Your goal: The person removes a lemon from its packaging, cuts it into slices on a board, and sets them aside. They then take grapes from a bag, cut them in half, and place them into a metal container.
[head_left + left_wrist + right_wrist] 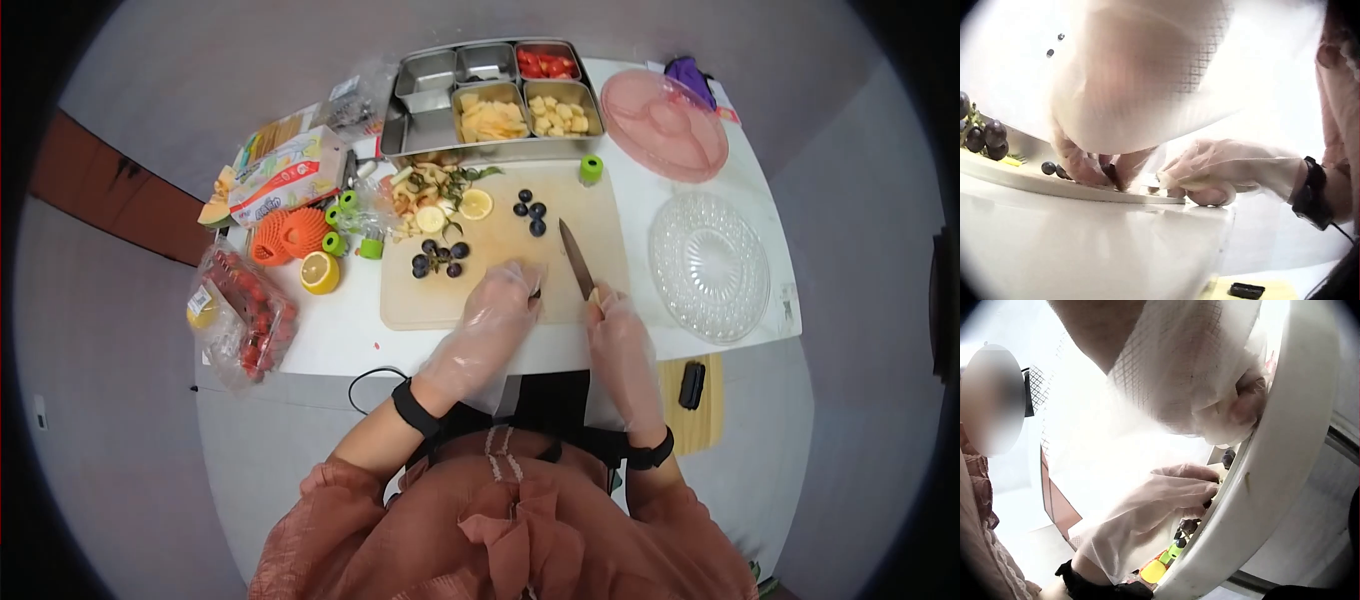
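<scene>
Both hands wear clear plastic gloves over the near part of a pale cutting board (420, 312). The left hand (497, 308) pinches a dark grape (1109, 170) against the board, the fruit mostly hidden by its fingers. In the right hand (622, 345) is a kitchen knife (574, 252), gripped by its light handle, the blade pointing away over the board. Several loose grapes (537, 211) lie beyond the left hand. Left of it sits a small grape bunch (443, 254) on its stem. Lemon halves (476, 204) and a heap of peelings (425, 187) lie at the board's far left.
At the back stands a steel tray (440, 150) with tubs of cut fruit. A pink divided plate (665, 125) and a clear glass plate (710, 265) are on the right. Bagged red fruit (262, 320), a cut lemon (320, 272) and orange mesh (290, 236) crowd the left.
</scene>
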Action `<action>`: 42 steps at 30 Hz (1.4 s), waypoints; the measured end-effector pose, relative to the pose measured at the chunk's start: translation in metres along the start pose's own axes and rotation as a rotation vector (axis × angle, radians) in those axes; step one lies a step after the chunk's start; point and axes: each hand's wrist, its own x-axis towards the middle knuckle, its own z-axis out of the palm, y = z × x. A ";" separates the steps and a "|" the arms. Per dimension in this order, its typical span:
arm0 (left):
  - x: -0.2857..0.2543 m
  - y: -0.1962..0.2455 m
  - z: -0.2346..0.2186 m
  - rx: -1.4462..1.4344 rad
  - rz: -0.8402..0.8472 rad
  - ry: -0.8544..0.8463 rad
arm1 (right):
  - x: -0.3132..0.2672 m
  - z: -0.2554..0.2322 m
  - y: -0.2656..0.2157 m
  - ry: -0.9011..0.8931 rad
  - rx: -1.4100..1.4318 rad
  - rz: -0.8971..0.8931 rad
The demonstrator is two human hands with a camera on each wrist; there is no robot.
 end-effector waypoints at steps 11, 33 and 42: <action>0.058 0.001 -0.131 -0.629 -0.236 -0.025 | 0.001 -0.003 -0.001 0.029 0.038 -0.039; 0.331 -0.148 -0.114 0.353 -0.157 -0.181 | 0.005 0.002 0.002 -0.060 0.039 0.101; 0.343 -0.163 -0.091 0.029 -0.349 -0.072 | 0.003 -0.004 -0.005 0.031 0.065 0.066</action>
